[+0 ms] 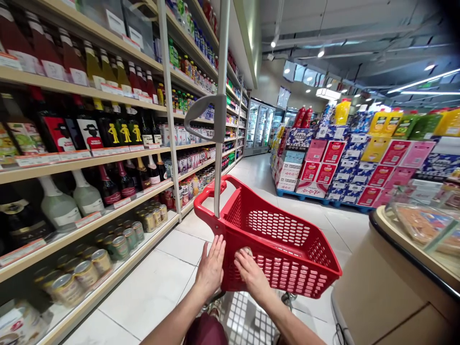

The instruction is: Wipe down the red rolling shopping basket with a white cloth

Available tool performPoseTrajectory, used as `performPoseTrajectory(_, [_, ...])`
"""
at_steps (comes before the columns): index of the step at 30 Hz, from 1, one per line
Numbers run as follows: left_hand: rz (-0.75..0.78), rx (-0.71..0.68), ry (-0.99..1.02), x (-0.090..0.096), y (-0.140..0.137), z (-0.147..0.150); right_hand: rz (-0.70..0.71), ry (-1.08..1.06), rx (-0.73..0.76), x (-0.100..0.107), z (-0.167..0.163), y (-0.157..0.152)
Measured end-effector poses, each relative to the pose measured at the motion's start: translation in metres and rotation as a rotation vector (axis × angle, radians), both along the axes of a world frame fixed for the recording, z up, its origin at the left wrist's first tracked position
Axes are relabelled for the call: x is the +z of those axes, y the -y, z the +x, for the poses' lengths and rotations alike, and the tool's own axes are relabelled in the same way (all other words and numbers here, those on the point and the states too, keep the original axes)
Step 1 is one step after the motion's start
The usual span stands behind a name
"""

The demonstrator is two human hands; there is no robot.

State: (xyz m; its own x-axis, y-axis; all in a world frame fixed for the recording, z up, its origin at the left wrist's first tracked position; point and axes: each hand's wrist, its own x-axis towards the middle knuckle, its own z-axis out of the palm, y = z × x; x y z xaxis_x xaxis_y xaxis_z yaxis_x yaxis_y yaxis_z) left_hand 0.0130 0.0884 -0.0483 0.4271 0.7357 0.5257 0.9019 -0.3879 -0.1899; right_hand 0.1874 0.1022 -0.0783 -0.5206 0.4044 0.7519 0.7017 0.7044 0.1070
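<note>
In front of me stands a red plastic shopping cart [280, 242] with a perforated basket, its inside bare. A tall metal pole [220, 177] with a grey loop bracket [204, 117] rises at its left end. Flat against the solid near side of the cart, below the pole, lies my left hand [211, 266], fingers stretched out and holding nothing. My right hand [252, 273] is at the near basket wall, its fingers bent and pressed together. A small pale bit shows at those fingertips, too unclear to name.
Shelves of bottles [120, 127] and cans [86, 275] line the left. Stacked drink boxes [323, 167] stand on a blue pallet [305, 194] beyond the cart. A counter [388, 287] with packaged food is close on the right. Glass-door coolers [258, 124] stand at the back.
</note>
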Motion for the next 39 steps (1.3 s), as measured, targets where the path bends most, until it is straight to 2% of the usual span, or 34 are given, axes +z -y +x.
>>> performPoseTrajectory(5, [0.039, 0.078, 0.063, 0.003, -0.003, -0.017, 0.000, -0.109, 0.007, 0.028, -0.027, -0.009])
performPoseTrajectory(11, [0.039, 0.121, 0.026, 0.004, 0.000, -0.032, -0.034, -0.030, 0.091, 0.030, -0.042, -0.010])
performPoseTrajectory(16, [0.046, 0.157, 0.055, 0.012, -0.005, -0.035, 0.030, -0.198, 0.050, 0.062, -0.063, -0.020])
performPoseTrajectory(21, [0.152, 0.097, 0.085, 0.018, -0.007, -0.037, 0.014, -0.207, 0.140, 0.059, -0.063, -0.016])
performPoseTrajectory(25, [0.218, 0.072, 0.124, 0.036, -0.014, -0.024, -0.052, -0.431, -0.033, 0.070, -0.069, -0.025])
performPoseTrajectory(27, [0.215, 0.036, 0.115, 0.047, -0.019, -0.014, -0.112, -0.486, -0.104, 0.072, -0.061, -0.034])
performPoseTrajectory(29, [0.198, -0.007, 0.090, 0.053, -0.025, -0.006, -0.171, -0.473, -0.139, 0.062, -0.035, -0.038])
performPoseTrajectory(31, [0.172, -0.031, 0.068, 0.055, -0.030, -0.002, -0.195, -0.474, -0.198, 0.039, 0.007, -0.032])
performPoseTrajectory(34, [0.146, -0.018, 0.057, 0.051, -0.035, 0.007, -0.203, -0.530, -0.418, 0.004, 0.067, -0.015])
performPoseTrajectory(36, [0.138, -0.024, 0.035, 0.047, -0.036, 0.021, -0.173, -0.557, -0.553, -0.007, 0.084, -0.007])
performPoseTrajectory(37, [0.127, -0.040, 0.014, 0.044, -0.036, 0.030, -0.157, -0.540, -0.552, -0.008, 0.084, -0.006])
performPoseTrajectory(39, [0.088, -0.077, -0.036, 0.040, -0.034, 0.051, -0.137, -0.463, -0.457, -0.007, 0.077, -0.007])
